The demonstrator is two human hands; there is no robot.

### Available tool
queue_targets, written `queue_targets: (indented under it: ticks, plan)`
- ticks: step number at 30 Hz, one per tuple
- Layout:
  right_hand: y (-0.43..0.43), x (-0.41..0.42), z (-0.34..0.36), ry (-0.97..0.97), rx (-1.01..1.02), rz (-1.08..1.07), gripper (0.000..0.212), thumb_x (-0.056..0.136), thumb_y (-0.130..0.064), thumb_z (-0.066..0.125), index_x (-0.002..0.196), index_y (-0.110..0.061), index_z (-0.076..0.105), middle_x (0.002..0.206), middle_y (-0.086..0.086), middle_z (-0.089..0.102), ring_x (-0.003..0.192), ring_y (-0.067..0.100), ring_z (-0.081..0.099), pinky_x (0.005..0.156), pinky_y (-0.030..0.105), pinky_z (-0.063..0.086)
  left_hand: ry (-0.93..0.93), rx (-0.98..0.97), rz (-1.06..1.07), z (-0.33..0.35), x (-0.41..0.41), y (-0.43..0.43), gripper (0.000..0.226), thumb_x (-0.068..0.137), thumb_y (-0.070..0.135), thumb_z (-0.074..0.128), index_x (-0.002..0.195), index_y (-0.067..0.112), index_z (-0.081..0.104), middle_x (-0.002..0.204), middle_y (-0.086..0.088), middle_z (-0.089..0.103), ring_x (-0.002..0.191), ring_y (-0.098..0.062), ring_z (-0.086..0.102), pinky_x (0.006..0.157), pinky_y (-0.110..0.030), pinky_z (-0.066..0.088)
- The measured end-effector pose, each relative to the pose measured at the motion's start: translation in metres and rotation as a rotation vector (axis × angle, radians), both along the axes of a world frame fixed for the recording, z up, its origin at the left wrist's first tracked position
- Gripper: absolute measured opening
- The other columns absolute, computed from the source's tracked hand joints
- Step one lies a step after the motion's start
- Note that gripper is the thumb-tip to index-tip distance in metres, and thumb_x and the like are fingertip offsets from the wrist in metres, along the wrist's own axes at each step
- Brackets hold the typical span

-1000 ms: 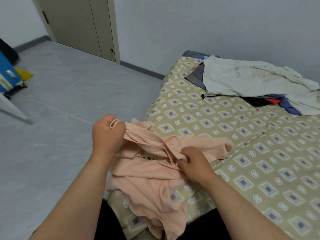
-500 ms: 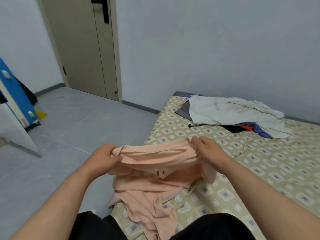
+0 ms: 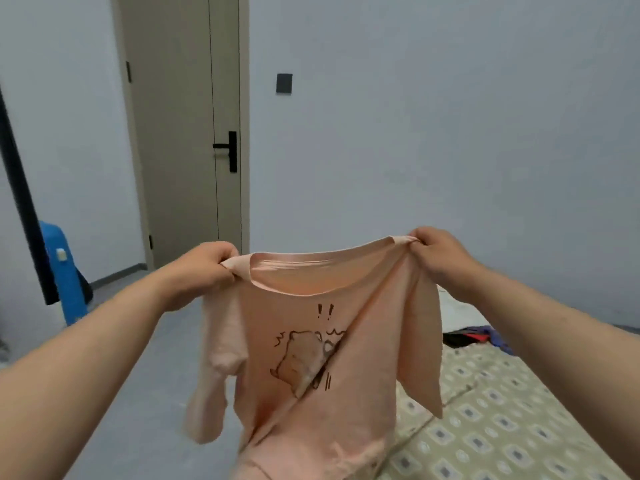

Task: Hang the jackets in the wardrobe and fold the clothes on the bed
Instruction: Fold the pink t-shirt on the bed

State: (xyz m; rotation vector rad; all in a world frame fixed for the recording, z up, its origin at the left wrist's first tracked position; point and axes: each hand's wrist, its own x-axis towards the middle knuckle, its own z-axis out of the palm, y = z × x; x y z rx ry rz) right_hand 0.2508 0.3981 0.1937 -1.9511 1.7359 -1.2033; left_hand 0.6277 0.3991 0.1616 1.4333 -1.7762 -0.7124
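A peach T-shirt (image 3: pixel 287 317) with a cartoon animal print hangs in the air in front of me, its collar stretched wide. My left hand (image 3: pixel 201 268) grips the left shoulder of the shirt. My right hand (image 3: pixel 438 254) grips the right shoulder, a little higher. The shirt's right side is twisted into a diagonal fold, and its hem drops out of the bottom of the frame. Behind my right arm, a pile of clothes (image 3: pixel 467 336) lies on the bed (image 3: pixel 502 420), mostly hidden.
The bed with its patterned cover fills the lower right. A closed beige door (image 3: pixel 183 133) with a black handle stands in the wall ahead. A blue object (image 3: pixel 65 271) leans at the left beside a dark slanted bar. Grey floor lies on the left.
Both hands rose and spread apart, lifting the peach shirt off the bed so it now hangs open by its shoulders. My view tilted upward toward the door and wall.
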Motion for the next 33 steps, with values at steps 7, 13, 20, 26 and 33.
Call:
queue_targets:
  ticks: [7,13,20,26,33]
  plan:
    - [0.023,-0.013,0.096,0.109,-0.280,-0.007,0.026,0.101,-0.019,0.048,0.084,-0.025,0.066,0.087,-0.015,0.064,0.082,-0.002,0.056,0.066,0.020,0.039,-0.433,0.047,-0.007,0.063,-0.003,0.014,0.018,0.065,0.036,0.063,0.069,0.018,0.064,0.065,0.008,0.063,0.060,-0.009,0.056,0.056,-0.022,0.042]
    - [0.048,-0.035,0.147,0.240,-0.411,-0.166,0.027,0.101,-0.031,0.049,0.080,-0.023,0.065,0.080,-0.012,0.064,0.079,0.005,0.057,0.063,0.024,0.040,0.003,0.054,-0.012,0.102,-0.016,0.021,0.032,0.087,0.041,0.066,0.079,0.010,0.069,0.077,-0.009,0.071,0.067,-0.021,0.062,0.060,-0.028,0.044]
    - [0.086,-0.066,0.208,0.319,-0.559,-0.356,0.033,0.099,-0.041,0.050,0.074,-0.022,0.061,0.075,-0.008,0.063,0.076,0.018,0.059,0.065,0.035,0.047,0.128,-0.353,0.205,0.182,-0.036,0.020,0.033,0.091,0.030,0.065,0.073,0.002,0.065,0.064,-0.006,0.056,0.061,-0.020,0.047,0.057,-0.029,0.034]
    - [0.127,-0.085,0.288,0.267,-0.842,-0.506,0.041,0.088,-0.053,0.059,0.065,-0.020,0.056,0.062,-0.011,0.058,0.063,0.007,0.052,0.052,0.025,0.031,0.336,-0.708,0.148,0.289,-0.076,0.050,0.061,0.076,0.052,0.077,0.053,0.025,0.028,0.052,0.008,0.021,0.047,-0.009,0.017,0.042,-0.023,0.011]
    - [0.188,-0.097,0.372,0.214,-1.026,-0.513,0.039,0.083,-0.054,0.066,0.069,-0.018,0.065,0.067,-0.008,0.065,0.072,0.021,0.062,0.064,0.034,0.048,0.477,-1.052,0.139,0.394,-0.107,0.082,0.050,0.087,0.035,0.072,0.055,0.013,0.041,0.059,-0.004,0.027,0.059,-0.020,0.026,0.056,-0.032,0.023]
